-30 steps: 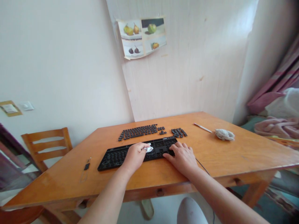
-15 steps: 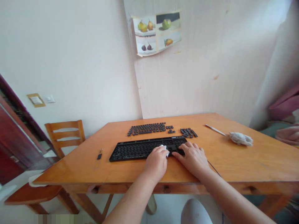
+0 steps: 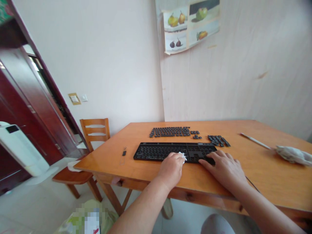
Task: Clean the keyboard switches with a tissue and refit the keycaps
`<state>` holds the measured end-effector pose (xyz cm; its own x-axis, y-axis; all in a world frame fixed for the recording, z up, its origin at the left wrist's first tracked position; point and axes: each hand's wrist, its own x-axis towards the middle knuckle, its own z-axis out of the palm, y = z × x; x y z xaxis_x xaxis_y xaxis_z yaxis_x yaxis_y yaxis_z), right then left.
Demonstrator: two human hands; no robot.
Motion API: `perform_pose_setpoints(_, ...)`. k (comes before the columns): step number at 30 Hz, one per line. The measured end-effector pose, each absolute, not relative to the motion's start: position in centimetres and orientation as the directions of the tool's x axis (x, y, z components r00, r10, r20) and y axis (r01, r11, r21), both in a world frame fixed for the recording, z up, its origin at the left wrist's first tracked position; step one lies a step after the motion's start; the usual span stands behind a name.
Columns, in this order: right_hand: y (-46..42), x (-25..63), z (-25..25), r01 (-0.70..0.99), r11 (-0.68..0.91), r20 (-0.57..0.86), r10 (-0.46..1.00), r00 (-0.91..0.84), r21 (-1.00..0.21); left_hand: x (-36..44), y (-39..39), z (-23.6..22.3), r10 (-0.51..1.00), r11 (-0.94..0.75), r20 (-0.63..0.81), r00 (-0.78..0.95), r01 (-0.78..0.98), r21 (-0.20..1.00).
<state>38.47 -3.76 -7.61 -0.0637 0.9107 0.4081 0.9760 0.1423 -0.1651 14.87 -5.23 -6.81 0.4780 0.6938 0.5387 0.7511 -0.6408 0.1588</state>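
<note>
The hands (image 3: 172,167) partly hide the black keyboard (image 3: 158,152) and the crumpled white wad (image 3: 182,156).

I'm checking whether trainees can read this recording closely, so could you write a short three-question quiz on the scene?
1. Multiple choice: What is the left hand holding?
a) a cable
b) a white wad
c) nothing

2. True or false: The right hand touches the right end of the black keyboard base.

3. Fill in "near" or "far": Seen by the person, the loose keycaps lie beyond the keyboard base, on its ____ side.

Key: 1. b; 2. true; 3. far
</note>
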Motion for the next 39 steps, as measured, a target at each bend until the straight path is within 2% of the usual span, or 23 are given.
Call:
perform_pose_setpoints(11,-3.6,38.6,-7.7,0.977,0.148,0.422,0.904,-0.07,-0.154,8.9,-5.9,-6.9,0.726,-0.554,0.58,0.37,0.815,0.173)
perform_pose_setpoints(21,-3.5,38.8,-7.9,0.973,0.165,0.435,0.897,-0.079,-0.163,7.2,-6.0,-7.1,0.715,-0.549,0.594,0.37,0.822,0.148)
perform_pose_setpoints(39,-3.7,38.5,-7.7,0.971,0.152,0.415,0.908,-0.063,-0.185,-3.0,-6.6,-6.8,0.754,-0.336,0.621,0.216,0.938,0.082)
